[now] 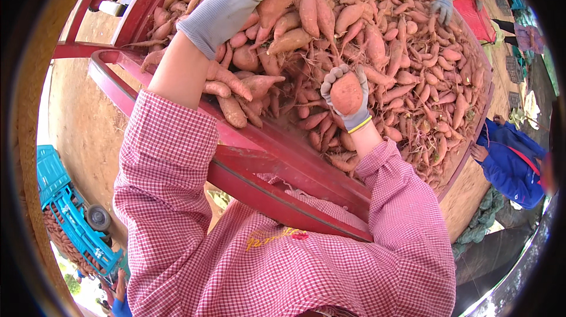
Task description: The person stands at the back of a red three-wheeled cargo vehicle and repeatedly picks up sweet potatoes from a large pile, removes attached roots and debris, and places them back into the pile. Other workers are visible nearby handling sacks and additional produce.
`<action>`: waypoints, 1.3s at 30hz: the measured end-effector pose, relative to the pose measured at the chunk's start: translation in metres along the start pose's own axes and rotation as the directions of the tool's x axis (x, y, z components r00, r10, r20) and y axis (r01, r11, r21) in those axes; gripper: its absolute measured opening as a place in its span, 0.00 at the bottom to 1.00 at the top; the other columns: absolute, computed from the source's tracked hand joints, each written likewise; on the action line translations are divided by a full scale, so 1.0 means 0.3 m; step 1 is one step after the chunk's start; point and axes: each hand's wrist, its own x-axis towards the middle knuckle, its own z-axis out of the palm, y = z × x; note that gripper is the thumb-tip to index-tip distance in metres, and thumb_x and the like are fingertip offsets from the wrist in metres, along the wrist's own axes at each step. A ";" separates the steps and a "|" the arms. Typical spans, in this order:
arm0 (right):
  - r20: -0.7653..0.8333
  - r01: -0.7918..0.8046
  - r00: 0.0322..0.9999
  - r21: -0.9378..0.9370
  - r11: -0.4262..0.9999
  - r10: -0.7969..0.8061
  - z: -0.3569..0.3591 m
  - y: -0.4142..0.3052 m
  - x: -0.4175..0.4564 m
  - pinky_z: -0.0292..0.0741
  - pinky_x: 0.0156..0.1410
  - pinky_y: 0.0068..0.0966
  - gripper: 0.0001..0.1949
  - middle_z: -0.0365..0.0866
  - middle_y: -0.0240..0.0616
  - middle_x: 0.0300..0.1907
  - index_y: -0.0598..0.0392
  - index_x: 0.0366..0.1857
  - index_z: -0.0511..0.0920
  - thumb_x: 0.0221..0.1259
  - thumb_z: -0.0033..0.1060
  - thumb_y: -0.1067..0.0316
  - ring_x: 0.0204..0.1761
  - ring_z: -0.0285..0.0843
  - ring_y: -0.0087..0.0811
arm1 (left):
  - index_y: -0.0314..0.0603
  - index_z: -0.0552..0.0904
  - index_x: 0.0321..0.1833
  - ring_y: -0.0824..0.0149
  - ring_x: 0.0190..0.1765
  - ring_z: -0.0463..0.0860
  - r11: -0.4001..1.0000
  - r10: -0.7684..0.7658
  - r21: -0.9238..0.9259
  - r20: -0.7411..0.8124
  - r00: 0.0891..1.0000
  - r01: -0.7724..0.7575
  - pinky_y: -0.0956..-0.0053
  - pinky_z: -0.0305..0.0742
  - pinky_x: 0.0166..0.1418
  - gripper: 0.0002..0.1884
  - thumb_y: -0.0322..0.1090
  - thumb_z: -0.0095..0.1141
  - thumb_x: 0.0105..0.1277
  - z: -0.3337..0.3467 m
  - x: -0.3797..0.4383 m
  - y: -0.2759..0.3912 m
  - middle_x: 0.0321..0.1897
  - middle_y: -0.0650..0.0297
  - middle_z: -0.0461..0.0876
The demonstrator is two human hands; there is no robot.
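Observation:
My left hand (239, 5), in a grey work glove, is closed around a large sweet potato (274, 7) at the top of the view. Lower and to the right, my right hand (347, 96), in a grey glove with a yellow-edged cuff, holds a rounded sweet potato (347, 93) over the heap. Its fingertips curl over the far side of the root. A big pile of reddish sweet potatoes (376, 47), some with thin roots, fills a red metal truck bed around both hands. Several more lie close below my left hand, by the red side rail (283, 153).
A curved red metal bar (283, 204) crosses before my chest. Another person's gloved hand (442, 7) touches the pile's far right. A person in blue (513, 162) is beside the bed's right edge. A blue vehicle loaded with sweet potatoes (75, 224) stands at lower left.

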 end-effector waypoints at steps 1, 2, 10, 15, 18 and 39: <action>0.015 0.012 1.000 0.000 1.000 -0.012 0.004 -0.006 0.017 0.78 0.66 0.50 0.25 0.86 0.47 0.49 0.60 0.48 0.83 0.81 0.42 0.47 0.57 0.82 0.50 | 0.40 0.83 0.63 0.67 0.56 0.83 0.999 0.034 0.032 0.017 0.999 -0.034 0.75 0.78 0.63 0.17 0.22 0.52 0.75 -0.008 0.007 0.006 0.60 0.61 0.82; 0.037 0.018 0.999 0.013 1.000 -0.018 -0.002 -0.014 0.037 0.79 0.65 0.50 0.25 0.86 0.47 0.48 0.59 0.44 0.84 0.81 0.40 0.47 0.54 0.84 0.50 | 0.40 0.83 0.63 0.68 0.56 0.83 0.996 0.067 0.064 0.036 0.997 -0.069 0.74 0.78 0.62 0.17 0.22 0.51 0.76 -0.014 0.014 0.013 0.60 0.61 0.82; -0.103 0.298 0.920 -0.441 0.847 -0.377 0.140 0.033 0.215 0.84 0.58 0.48 0.19 0.86 0.47 0.45 0.58 0.42 0.78 0.80 0.48 0.50 0.47 0.86 0.44 | 0.33 0.83 0.58 0.77 0.45 0.82 0.446 -0.545 -0.613 0.392 0.741 0.652 0.80 0.79 0.51 0.23 0.46 0.64 0.70 0.051 0.059 0.179 0.46 0.65 0.86; 0.056 0.441 0.805 -0.722 0.533 -0.590 0.346 0.141 0.379 0.78 0.67 0.33 0.22 0.84 0.42 0.54 0.60 0.58 0.77 0.84 0.38 0.51 0.57 0.82 0.37 | 0.31 0.63 0.79 0.67 0.69 0.75 0.292 -0.379 -0.783 0.432 0.818 0.549 0.75 0.67 0.74 0.38 0.40 0.63 0.69 0.102 0.087 0.216 0.70 0.59 0.73; -0.081 0.423 0.804 -0.620 0.661 -0.589 0.382 0.147 0.392 0.77 0.69 0.34 0.24 0.83 0.41 0.56 0.59 0.61 0.76 0.84 0.37 0.50 0.58 0.82 0.37 | 0.30 0.62 0.79 0.65 0.70 0.73 0.243 -0.401 -0.815 0.409 0.820 0.526 0.73 0.69 0.73 0.42 0.38 0.67 0.65 0.099 0.077 0.181 0.71 0.58 0.71; -0.571 -0.057 0.820 -0.138 -0.989 0.033 0.288 -0.237 -0.160 0.80 0.43 0.34 0.18 0.84 0.36 0.28 0.51 0.40 0.86 0.72 0.56 0.46 0.32 0.83 0.40 | 0.32 0.80 0.59 0.63 0.52 0.84 0.494 -0.553 -0.692 0.217 0.805 0.526 0.73 0.76 0.64 0.31 0.50 0.68 0.61 -0.048 0.093 0.150 0.51 0.56 0.83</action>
